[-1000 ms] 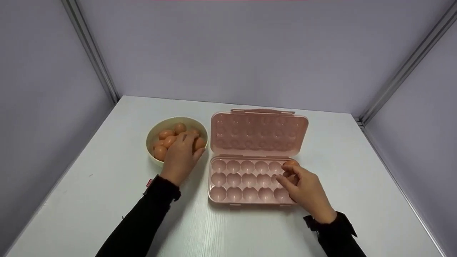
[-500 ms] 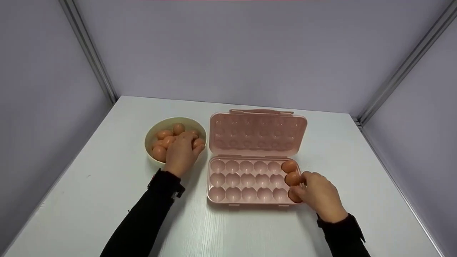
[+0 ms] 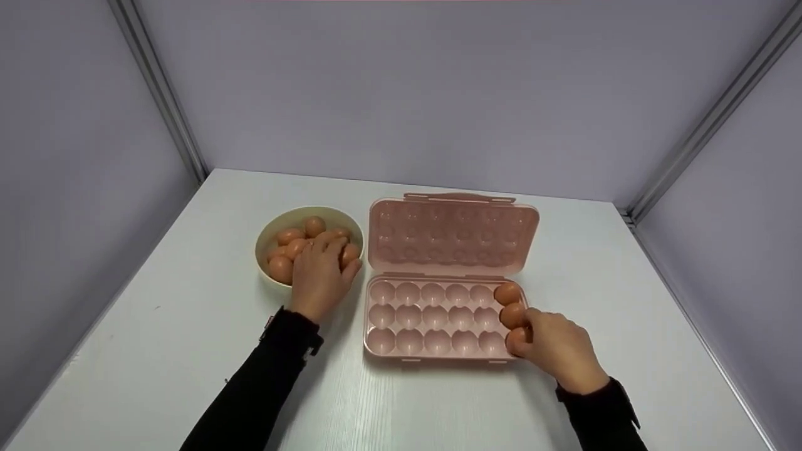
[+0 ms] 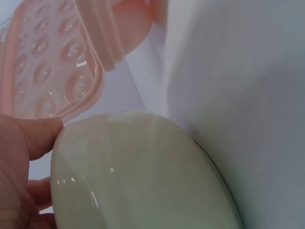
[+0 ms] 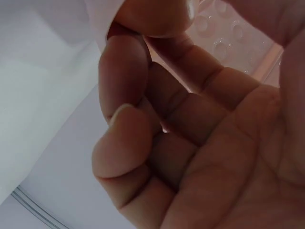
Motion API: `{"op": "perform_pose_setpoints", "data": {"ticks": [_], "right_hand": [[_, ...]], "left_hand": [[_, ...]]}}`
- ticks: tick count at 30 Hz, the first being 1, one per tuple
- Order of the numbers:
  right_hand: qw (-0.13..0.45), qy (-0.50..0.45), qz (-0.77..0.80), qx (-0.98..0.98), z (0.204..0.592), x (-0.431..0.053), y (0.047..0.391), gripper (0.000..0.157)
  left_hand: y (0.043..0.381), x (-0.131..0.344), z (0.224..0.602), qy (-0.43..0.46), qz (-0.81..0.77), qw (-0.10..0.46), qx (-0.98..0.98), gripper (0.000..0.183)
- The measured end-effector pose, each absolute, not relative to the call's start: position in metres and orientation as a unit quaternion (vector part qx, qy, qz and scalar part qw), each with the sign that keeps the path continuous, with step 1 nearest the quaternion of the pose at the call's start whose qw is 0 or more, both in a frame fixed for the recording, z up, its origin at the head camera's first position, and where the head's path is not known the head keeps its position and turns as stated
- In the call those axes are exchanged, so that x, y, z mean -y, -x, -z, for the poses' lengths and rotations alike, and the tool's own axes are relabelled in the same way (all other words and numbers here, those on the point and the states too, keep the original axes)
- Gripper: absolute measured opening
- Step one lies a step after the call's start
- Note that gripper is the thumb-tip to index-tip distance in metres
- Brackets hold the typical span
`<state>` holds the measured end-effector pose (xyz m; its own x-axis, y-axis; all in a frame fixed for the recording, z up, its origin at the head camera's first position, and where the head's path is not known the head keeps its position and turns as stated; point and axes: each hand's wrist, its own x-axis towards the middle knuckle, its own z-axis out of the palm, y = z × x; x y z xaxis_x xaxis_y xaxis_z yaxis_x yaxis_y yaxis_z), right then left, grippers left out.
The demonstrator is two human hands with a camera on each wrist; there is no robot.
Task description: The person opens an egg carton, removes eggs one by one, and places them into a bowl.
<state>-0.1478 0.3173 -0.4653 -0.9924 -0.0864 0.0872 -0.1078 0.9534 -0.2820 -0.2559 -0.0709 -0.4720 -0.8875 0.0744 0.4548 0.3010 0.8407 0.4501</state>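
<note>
My left hand (image 3: 321,279) reaches into the cream bowl (image 3: 268,233) of brown eggs (image 3: 280,269). Its fingers rest over the eggs, and the thumb lies at the bowl's near right rim. In the left wrist view, the outer bowl wall (image 4: 138,171) hides the fingertips. To the right, the pink egg carton (image 3: 438,358) lies with its lid raised. Three eggs sit in its rightmost column: a back egg (image 3: 507,293), a middle egg (image 3: 514,315) and a front egg (image 3: 519,341). My right hand (image 3: 561,347) pinches the front egg, its other fingers curled.
The carton's raised lid (image 3: 453,235) leans back behind its base, close to the bowl's right side. Bare cups (image 3: 437,341) fill the columns left of the eggs. Pale panels (image 3: 407,94) enclose the white table (image 3: 351,401) at the back and sides.
My right hand has moved from over the carton's right end to its front right corner, uncovering the right column's eggs. The left hand has stayed in the bowl, shifting only slightly.
</note>
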Motion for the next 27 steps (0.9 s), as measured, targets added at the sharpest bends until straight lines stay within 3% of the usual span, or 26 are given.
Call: {"op": "perform_pose_setpoints", "data": {"ticks": [4,8,18,27], "right_hand": [[0.041,-0.057,-0.142,0.987,0.466,-0.318,0.147,0.027],[0.045,-0.064,-0.146,0.986,0.468,-0.318,0.146,0.028],[0.037,-0.075,-0.156,0.984,0.465,-0.319,0.149,0.022],[0.051,-0.086,-0.177,0.979,0.457,-0.321,0.147,0.029]], "left_hand": [[0.241,0.061,0.472,0.133,0.252,0.298,0.911,0.045],[0.219,0.044,0.472,0.186,0.246,0.339,0.889,0.035],[0.168,0.004,0.471,0.345,0.251,0.347,0.835,0.027],[0.156,-0.006,0.48,0.37,0.23,0.342,0.833,0.024]]}}
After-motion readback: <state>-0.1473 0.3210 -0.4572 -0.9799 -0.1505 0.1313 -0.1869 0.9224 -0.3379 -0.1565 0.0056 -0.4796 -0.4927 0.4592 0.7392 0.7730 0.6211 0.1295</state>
